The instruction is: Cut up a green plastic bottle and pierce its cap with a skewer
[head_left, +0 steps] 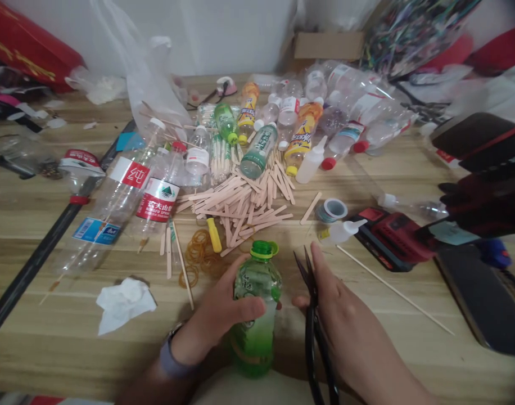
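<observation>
Your left hand (pixel 217 309) is wrapped round the green bottle (pixel 257 332), thumb across its front and fingers behind, holding it upright at the table's near edge. The bottle is uncapped, with a clear green neck, a yellow ring (pixel 275 248) below the mouth, and a body fading from pale to deep green. Your right hand (pixel 346 320) has hold of the black scissors (pixel 311 295), fingers partly curled; their blades point up, slightly parted, just beside the bottle.

Count one tape roll (pixel 333 209), one tissue (pixel 125 301), one yellow handle (pixel 213 235) and one drill (pixel 477 185). You have two squeeze bottles, one standing (pixel 311 163) and one lying (pixel 342 230), and two orange-labelled bottles, a farther one (pixel 248 109) and a nearer one (pixel 303 132). The sticks (pixel 240 211) and rubber bands (pixel 197 247) overlap too much to count.

On your left, a red label (pixel 158 199) reads "NONGFU SPRING" beneath Chinese characters. The green bottle's own dark characters are too blurred to read.
</observation>
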Tool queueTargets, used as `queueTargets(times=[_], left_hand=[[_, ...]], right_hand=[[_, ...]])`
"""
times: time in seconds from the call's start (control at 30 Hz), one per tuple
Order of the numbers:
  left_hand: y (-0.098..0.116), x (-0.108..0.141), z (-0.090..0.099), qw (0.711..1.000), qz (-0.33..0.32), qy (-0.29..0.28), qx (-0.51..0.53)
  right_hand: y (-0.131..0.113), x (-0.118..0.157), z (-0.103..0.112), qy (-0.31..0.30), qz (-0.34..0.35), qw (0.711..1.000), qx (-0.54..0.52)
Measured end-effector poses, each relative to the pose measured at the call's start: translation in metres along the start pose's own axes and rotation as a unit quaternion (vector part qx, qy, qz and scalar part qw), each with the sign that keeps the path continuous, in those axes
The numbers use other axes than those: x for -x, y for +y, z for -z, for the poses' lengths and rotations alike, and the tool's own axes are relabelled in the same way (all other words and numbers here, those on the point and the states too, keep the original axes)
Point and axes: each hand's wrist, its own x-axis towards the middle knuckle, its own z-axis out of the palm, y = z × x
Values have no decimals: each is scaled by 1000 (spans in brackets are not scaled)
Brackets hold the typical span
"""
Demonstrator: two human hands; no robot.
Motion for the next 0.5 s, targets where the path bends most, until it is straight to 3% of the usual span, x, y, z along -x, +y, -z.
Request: queueTargets(times=[0.23, 0.37, 0.5], left_hand=[[4, 3, -2, 1000, -6, -8, 17], [6, 6, 0, 999, 9, -27, 45], [6, 6, 3, 998, 5, -46, 35]], right_hand=[[-13, 1, 18, -14, -28, 995, -95], [-14, 1, 24, 5, 68, 998, -4], [-12, 1, 28, 63, 115, 990, 49]])
